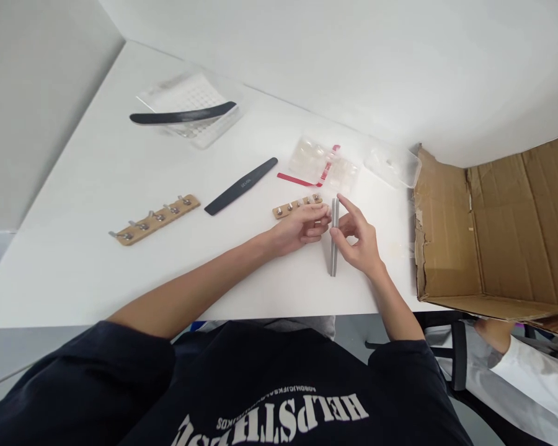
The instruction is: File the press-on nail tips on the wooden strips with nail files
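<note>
Right at the centre of the action, a grey nail file (pixel 333 238) is being held upright between the hands, pinched by the thumb and fingers of the right hand (pixel 357 240), with the index finger raised beside it. The left hand (pixel 302 230) is curled in from the other side, and whether its fingertips (pixel 328 217) grip the file cannot be told. Just beyond the left hand lies a wooden hook strip (pixel 284 212), with a second wooden strip (pixel 155 224) and a black nail file (pixel 240 186) further left. Past the right hand, a cardboard box (pixel 493 229) is seen open, and a co-worker's hand (pixel 493 334) is spotted beyond it
</note>
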`<action>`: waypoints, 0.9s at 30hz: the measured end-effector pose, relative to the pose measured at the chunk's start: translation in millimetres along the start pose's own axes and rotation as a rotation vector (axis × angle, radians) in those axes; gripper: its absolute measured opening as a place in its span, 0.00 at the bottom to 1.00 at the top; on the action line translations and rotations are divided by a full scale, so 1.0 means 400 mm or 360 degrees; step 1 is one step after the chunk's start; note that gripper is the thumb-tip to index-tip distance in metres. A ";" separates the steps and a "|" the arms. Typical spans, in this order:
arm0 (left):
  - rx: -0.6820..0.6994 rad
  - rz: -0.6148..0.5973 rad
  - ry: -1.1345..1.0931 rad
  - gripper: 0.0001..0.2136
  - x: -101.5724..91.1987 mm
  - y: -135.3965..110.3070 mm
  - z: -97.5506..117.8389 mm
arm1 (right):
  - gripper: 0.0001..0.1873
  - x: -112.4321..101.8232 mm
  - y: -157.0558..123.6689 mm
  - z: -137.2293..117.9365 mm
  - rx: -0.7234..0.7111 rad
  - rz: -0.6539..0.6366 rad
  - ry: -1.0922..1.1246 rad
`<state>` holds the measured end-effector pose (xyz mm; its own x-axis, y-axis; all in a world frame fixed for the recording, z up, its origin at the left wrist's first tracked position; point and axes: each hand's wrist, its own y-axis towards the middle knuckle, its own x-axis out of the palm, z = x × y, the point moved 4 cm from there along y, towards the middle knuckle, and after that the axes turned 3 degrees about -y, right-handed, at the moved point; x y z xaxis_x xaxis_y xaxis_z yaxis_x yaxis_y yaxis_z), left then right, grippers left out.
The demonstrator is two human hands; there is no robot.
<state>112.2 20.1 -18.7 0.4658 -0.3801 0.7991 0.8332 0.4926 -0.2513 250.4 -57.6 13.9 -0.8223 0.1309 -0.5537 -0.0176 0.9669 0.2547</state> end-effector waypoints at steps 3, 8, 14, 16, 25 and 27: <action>0.0022 0.0008 0.0072 0.14 0.000 0.000 0.001 | 0.33 -0.001 0.002 0.005 -0.0002 0.0002 -0.0008; 0.0042 0.0008 0.0096 0.14 -0.003 0.002 0.003 | 0.34 -0.001 0.001 0.007 -0.0018 0.0002 -0.0041; 0.0002 -0.0015 -0.0018 0.13 -0.004 0.001 0.000 | 0.32 -0.002 0.002 0.001 -0.0071 0.0058 -0.0265; -0.0008 0.0003 -0.0068 0.13 -0.003 0.000 0.000 | 0.30 -0.003 0.001 -0.003 -0.0116 0.0097 -0.0351; -0.0033 0.0077 -0.0213 0.11 -0.006 0.001 -0.003 | 0.27 0.005 -0.007 -0.009 -0.0325 0.0172 -0.0527; -0.0034 0.0094 -0.0219 0.10 -0.008 0.002 -0.004 | 0.27 0.008 -0.007 -0.012 -0.0376 0.0164 -0.0508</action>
<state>111.8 20.5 -22.3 0.4703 -0.2393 0.8494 0.8122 0.4938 -0.3106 245.3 -60.7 15.2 -0.6094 0.3218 -0.7246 -0.1053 0.8729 0.4763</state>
